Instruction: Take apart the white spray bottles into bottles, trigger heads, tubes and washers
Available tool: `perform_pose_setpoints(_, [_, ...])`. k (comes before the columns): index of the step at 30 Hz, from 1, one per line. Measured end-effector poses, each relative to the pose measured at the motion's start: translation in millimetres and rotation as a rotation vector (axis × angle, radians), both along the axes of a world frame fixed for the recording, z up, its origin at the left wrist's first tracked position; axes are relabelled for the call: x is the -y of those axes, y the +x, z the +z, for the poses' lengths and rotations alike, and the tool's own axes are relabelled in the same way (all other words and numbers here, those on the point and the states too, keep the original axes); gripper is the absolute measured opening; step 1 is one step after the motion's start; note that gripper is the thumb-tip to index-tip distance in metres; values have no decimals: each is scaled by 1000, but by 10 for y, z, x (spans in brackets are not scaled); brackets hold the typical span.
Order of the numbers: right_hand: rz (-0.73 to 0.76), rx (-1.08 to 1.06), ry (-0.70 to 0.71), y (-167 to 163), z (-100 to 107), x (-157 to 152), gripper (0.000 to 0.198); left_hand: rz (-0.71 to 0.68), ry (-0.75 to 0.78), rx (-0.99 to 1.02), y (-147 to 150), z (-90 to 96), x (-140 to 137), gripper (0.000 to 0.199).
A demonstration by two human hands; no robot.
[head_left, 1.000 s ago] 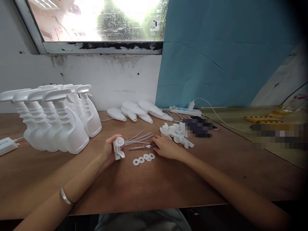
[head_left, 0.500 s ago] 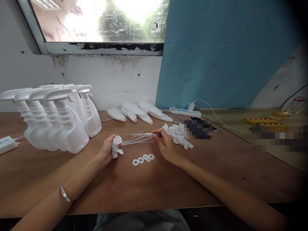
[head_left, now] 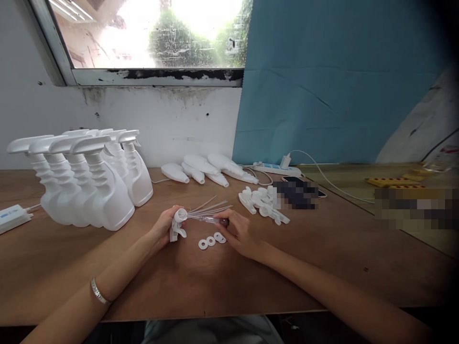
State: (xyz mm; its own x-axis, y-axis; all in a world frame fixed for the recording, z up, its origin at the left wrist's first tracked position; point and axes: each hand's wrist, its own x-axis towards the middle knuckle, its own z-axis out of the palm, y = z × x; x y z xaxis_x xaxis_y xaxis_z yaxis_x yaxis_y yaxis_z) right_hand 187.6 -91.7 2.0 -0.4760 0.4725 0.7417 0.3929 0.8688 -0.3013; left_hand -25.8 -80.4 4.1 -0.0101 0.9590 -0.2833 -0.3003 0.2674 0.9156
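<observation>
At the far left of the brown tabletop lies a white power strip, its cord leading off to the right. Next to it a group of white spray bottles stands upright, packed close together, with spray tops fitted. In front of them comes the left forearm, with a silver bracelet near the wrist. The left hand has its fingers closed around a loose white spray head, held just above the tabletop with its round opening turned up and to the right. Behind, by the wall, several white bottles lie on their sides without tops, necks toward the front right. Thin clear tubes fan out to the right of the spray head. Nearer the person are a few flat white washers, partly overlapping, the last ones partly hidden by the right hand. That hand's fingers grip the handle of a screwdriver, whose thin shaft points left and meets the spray head's opening; how far the tip goes in is too small to tell. Just beyond the right hand is a pile of loose spray heads, and further right a phone, partly covered by a blurred patch
</observation>
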Motion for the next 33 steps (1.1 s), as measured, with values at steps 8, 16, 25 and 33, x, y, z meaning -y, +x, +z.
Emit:
perform_pose_setpoints(8, [180,-64,-57,-51,-16,75,11,-109,106,-185,79,-18,86,13])
perform_pose_setpoints(16, [219,-39,117,-120,-56,158,11,-155,169,-259,127,-41,104,14])
perform_pose_setpoints(25, [248,130,375,-279,-103,164,12,-89,195,-285,123,-119,41,19])
perform_pose_setpoints(33, [284,-50,61,-312,-124,129,8,-150,153,-311,78,-113,32,19])
